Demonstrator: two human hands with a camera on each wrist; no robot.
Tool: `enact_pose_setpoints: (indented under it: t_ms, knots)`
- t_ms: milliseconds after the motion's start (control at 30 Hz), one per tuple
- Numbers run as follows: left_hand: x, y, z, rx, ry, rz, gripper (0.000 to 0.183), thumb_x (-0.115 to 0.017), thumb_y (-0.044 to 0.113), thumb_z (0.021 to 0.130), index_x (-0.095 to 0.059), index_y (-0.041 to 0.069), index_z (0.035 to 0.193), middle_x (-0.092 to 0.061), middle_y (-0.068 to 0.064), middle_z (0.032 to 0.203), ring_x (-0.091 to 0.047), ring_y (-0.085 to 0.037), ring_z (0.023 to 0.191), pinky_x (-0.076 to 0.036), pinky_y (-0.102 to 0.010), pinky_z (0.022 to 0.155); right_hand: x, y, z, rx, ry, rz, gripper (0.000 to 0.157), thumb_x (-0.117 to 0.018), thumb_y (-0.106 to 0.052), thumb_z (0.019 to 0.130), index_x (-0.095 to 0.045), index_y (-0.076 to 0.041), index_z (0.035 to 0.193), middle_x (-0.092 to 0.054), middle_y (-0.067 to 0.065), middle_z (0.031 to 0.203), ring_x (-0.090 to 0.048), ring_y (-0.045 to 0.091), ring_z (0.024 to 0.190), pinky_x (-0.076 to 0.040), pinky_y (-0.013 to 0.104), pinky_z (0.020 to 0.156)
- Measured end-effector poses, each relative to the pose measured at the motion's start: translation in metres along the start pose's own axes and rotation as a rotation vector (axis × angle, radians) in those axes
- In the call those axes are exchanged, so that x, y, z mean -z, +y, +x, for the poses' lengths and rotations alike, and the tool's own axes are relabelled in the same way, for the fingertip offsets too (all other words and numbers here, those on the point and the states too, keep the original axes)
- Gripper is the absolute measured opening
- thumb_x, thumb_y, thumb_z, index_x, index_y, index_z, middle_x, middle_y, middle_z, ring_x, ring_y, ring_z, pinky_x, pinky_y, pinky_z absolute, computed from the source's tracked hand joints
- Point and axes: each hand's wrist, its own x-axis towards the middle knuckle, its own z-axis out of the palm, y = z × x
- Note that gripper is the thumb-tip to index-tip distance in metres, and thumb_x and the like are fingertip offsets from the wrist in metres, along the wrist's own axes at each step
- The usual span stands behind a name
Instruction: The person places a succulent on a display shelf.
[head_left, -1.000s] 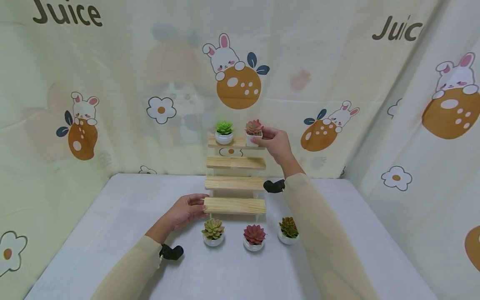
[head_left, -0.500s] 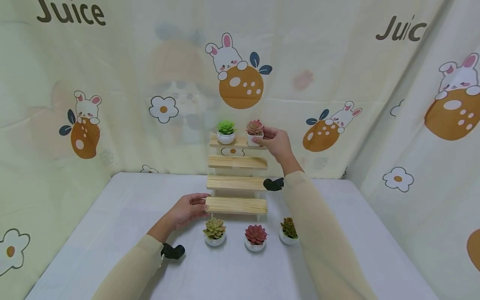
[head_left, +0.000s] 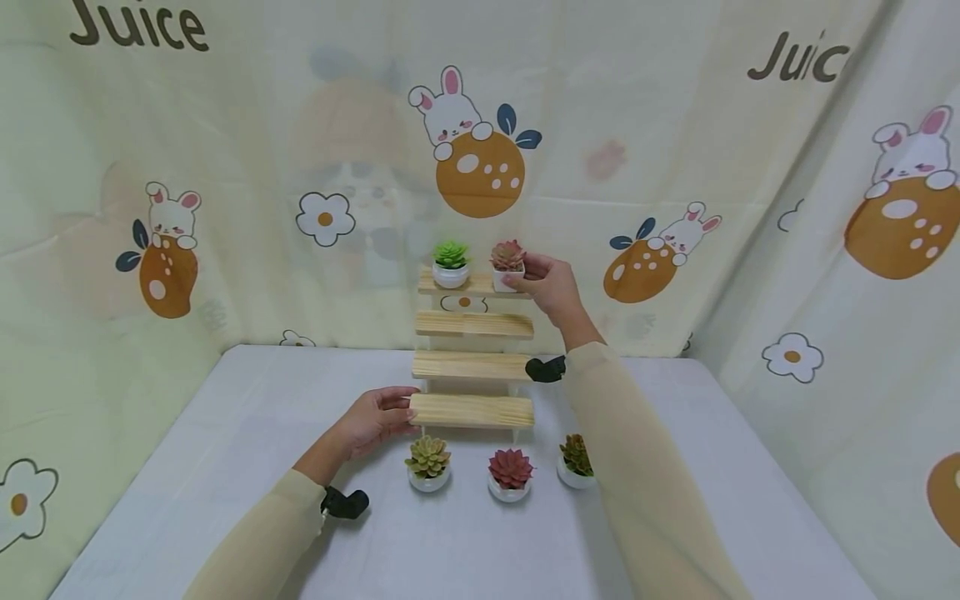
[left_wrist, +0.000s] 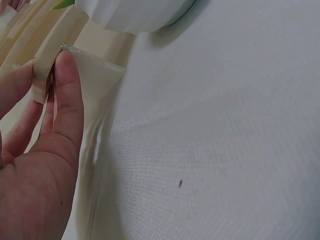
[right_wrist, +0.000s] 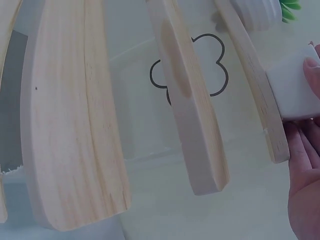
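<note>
A wooden tiered shelf stand (head_left: 472,410) stands at the middle of the table. On the right end of its top board, my right hand (head_left: 557,293) holds the square white pot of a pink succulent (head_left: 507,257) between thumb and fingers. The right wrist view has that white pot (right_wrist: 292,87) against the top board. Down at the left end of the lowest board, my left hand (head_left: 373,423) grips the wood. Thumb and fingers pinch the board end (left_wrist: 44,65) in the left wrist view. A bright green succulent (head_left: 450,260) sits in a round white pot on the top board's left.
Three potted succulents stand on the white table (head_left: 420,550) before the stand: yellow-green (head_left: 427,460), red (head_left: 510,472) and dark green (head_left: 575,458), the last partly hidden by the right sleeve (head_left: 637,450). A patterned curtain (head_left: 360,283) hangs close behind the stand.
The view shifts slightly with the head. Both hands keep their places, on the pink succulent's pot and on the lowest board.
</note>
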Motion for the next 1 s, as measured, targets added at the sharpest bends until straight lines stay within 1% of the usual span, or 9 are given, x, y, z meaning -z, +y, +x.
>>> enact_pose_setpoints:
  t_ms: [167, 367, 467, 600, 767, 900, 1000]
  knots:
    - [-0.001, 0.000, -0.001, -0.014, -0.018, -0.017, 0.055, -0.062, -0.002, 0.099, -0.042, -0.006, 0.150, -0.061, -0.011, 0.120, -0.068, -0.017, 0.102, -0.063, -0.032, 0.092, 0.000, -0.002, -0.004, -0.007, 0.001, 0.020, 0.063, -0.082, -0.017, 0.087, -0.058, -0.008, 0.145, -0.062, 0.014, 0.143, -0.061, 0.027, 0.130, -0.053, 0.037, 0.110]
    - [-0.001, -0.001, -0.001, -0.016, -0.018, -0.004, 0.055, -0.063, -0.001, 0.099, -0.042, -0.006, 0.150, -0.062, -0.011, 0.120, -0.068, -0.018, 0.102, -0.063, -0.034, 0.093, -0.002, -0.003, -0.009, -0.005, 0.027, -0.004, 0.063, -0.083, -0.018, 0.087, -0.059, -0.009, 0.144, -0.063, 0.013, 0.142, -0.062, 0.026, 0.129, -0.053, 0.037, 0.110]
    - [-0.002, -0.001, -0.001, -0.012, -0.014, -0.001, 0.055, -0.063, 0.000, 0.099, -0.043, -0.006, 0.150, -0.062, -0.012, 0.122, -0.068, -0.018, 0.103, -0.062, -0.034, 0.095, -0.001, -0.003, -0.012, 0.004, 0.037, -0.009, 0.064, -0.083, -0.019, 0.087, -0.058, -0.009, 0.145, -0.062, 0.013, 0.143, -0.061, 0.026, 0.131, -0.052, 0.038, 0.111]
    - [-0.003, -0.001, -0.001, -0.011, -0.012, 0.003, 0.055, -0.063, 0.000, 0.099, -0.043, -0.006, 0.150, -0.061, -0.013, 0.123, -0.068, -0.018, 0.103, -0.062, -0.036, 0.096, 0.002, 0.001, -0.015, 0.042, 0.043, 0.000, 0.069, -0.084, -0.019, 0.086, -0.054, -0.004, 0.147, -0.060, 0.016, 0.146, -0.059, 0.027, 0.134, -0.050, 0.038, 0.113]
    - [-0.003, -0.001, -0.002, -0.022, -0.016, 0.000, 0.056, -0.064, 0.000, 0.099, -0.042, -0.007, 0.150, -0.061, -0.012, 0.121, -0.068, -0.018, 0.102, -0.062, -0.036, 0.096, 0.007, 0.006, -0.028, 0.097, 0.057, 0.007, 0.069, -0.082, -0.020, 0.088, -0.052, -0.001, 0.147, -0.058, 0.016, 0.147, -0.058, 0.028, 0.135, -0.049, 0.037, 0.114]
    - [-0.001, -0.001, -0.001, -0.029, -0.015, -0.003, 0.055, -0.063, -0.001, 0.099, -0.042, -0.008, 0.149, -0.061, -0.012, 0.120, -0.068, -0.018, 0.102, -0.063, -0.035, 0.094, 0.010, 0.009, -0.041, 0.124, 0.078, 0.006, 0.064, -0.081, -0.020, 0.090, -0.054, -0.001, 0.145, -0.060, 0.016, 0.144, -0.059, 0.028, 0.134, -0.050, 0.035, 0.113]
    - [-0.001, -0.002, -0.001, -0.027, -0.015, -0.008, 0.055, -0.063, -0.001, 0.098, -0.043, -0.007, 0.149, -0.061, -0.012, 0.121, -0.068, -0.018, 0.103, -0.063, -0.035, 0.094, 0.012, 0.013, -0.050, 0.137, 0.088, 0.011, 0.065, -0.082, -0.025, 0.089, -0.056, -0.001, 0.144, -0.061, 0.017, 0.144, -0.060, 0.029, 0.133, -0.051, 0.033, 0.111]
